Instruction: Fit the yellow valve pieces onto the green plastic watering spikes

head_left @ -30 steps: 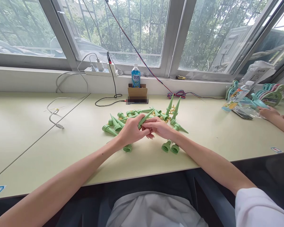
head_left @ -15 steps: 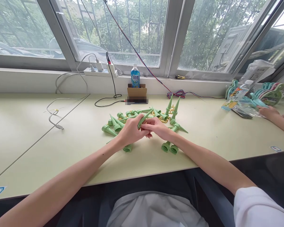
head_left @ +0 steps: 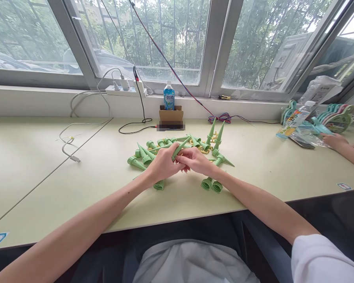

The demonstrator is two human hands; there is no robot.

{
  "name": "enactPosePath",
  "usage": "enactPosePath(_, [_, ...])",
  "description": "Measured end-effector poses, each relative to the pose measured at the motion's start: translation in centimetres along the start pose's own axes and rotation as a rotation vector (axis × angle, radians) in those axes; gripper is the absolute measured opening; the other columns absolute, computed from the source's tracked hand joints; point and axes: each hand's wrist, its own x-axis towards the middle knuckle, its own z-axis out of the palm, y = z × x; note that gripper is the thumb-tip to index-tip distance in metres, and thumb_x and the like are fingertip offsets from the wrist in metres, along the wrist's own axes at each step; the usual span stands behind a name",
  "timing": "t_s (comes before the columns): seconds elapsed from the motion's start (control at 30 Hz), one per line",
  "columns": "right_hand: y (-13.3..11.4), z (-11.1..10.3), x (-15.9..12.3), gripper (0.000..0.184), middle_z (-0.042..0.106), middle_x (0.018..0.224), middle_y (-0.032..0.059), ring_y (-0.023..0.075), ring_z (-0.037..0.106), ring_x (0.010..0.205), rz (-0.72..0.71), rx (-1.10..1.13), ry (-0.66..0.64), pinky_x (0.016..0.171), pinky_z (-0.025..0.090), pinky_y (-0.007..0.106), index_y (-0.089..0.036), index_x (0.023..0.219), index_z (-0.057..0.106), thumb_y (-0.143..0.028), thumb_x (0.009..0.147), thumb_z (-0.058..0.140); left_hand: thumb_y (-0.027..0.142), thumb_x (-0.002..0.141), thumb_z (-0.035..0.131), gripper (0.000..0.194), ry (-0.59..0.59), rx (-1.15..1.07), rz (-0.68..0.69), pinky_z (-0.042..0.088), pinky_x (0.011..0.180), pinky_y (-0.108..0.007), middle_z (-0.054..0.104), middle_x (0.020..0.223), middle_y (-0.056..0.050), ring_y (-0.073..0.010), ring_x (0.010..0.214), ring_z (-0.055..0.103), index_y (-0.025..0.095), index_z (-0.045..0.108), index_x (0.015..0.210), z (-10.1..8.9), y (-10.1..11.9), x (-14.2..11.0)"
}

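"How is the left hand point(head_left: 165, 160) set?"
"Curled into a grip, knuckles bent, its fingertips partly hidden."
"And the right hand point(head_left: 197, 160)?"
"Its thumb and bent fingers point inward, close against the left fingers; the exact contact is hard to make out."
"What of the arms?"
"The left forearm point(head_left: 85, 226) and right forearm point(head_left: 265, 201) spread wide on the body side of the fingers and slant together towards them, both bare."

Watering spikes point(head_left: 145, 158): are lying on the table point(head_left: 76, 192), before the cardboard box point(head_left: 171, 115).
Power strip point(head_left: 121, 91): is resting on the windowsill point(head_left: 38, 97), left of the drink bottle point(head_left: 169, 98).
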Motion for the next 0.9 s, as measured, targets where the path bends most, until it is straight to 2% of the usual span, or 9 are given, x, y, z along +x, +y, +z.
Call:
enactPosePath(0.27, [0.06,0.04,-0.07,0.023,0.062,0.06,0.0006,0.0115,0.06,0.051,-0.051,-0.103,0.009,0.048,0.046,0.021,-0.014,0.082,0.068,-0.029,0.09,0.054,0.017,0.067,0.055,0.02,-0.018,0.054,-0.009,0.036,0.049,-0.024,0.063,0.06,0.006,-0.0117,0.049,0.046,0.023,0.041,0.081,-0.16,0.02,-0.03])
enactPosePath(0.47, [-0.01,0.14,-0.14,0.022,0.063,0.061,0.001,0.0113,0.06,0.051,-0.057,-0.151,0.026,0.048,0.046,0.021,-0.014,0.078,0.066,-0.024,0.09,0.051,0.016,0.066,0.054,0.019,-0.019,0.037,-0.015,0.035,0.049,-0.024,0.064,0.06,0.005,-0.012,0.05,0.048,0.023,0.042,0.08,-0.11,-0.02,-0.03])
enactPosePath(0.73, [-0.39,0.02,-0.04,0.026,0.06,0.055,-0.001,0.0093,0.057,0.047,0.014,0.019,-0.008,0.045,0.043,0.02,-0.013,0.074,0.066,-0.03,0.09,0.055,0.019,0.07,0.057,0.026,-0.008,-0.041,-0.015,0.036,0.045,-0.022,0.062,0.055,0.007,-0.0104,0.045,0.05,0.023,0.032,0.074,-0.01,0.03,-0.04])
enactPosePath(0.9, [-0.8,-0.15,-0.02,0.028,0.06,0.055,0.0004,0.0093,0.055,0.047,0.067,0.177,-0.054,0.046,0.043,0.022,-0.012,0.071,0.065,-0.033,0.088,0.057,0.02,0.073,0.057,0.025,0.002,-0.058,-0.011,0.038,0.045,-0.021,0.062,0.054,0.007,-0.0095,0.044,0.052,0.023,0.032,0.074,-0.13,0.23,-0.04])
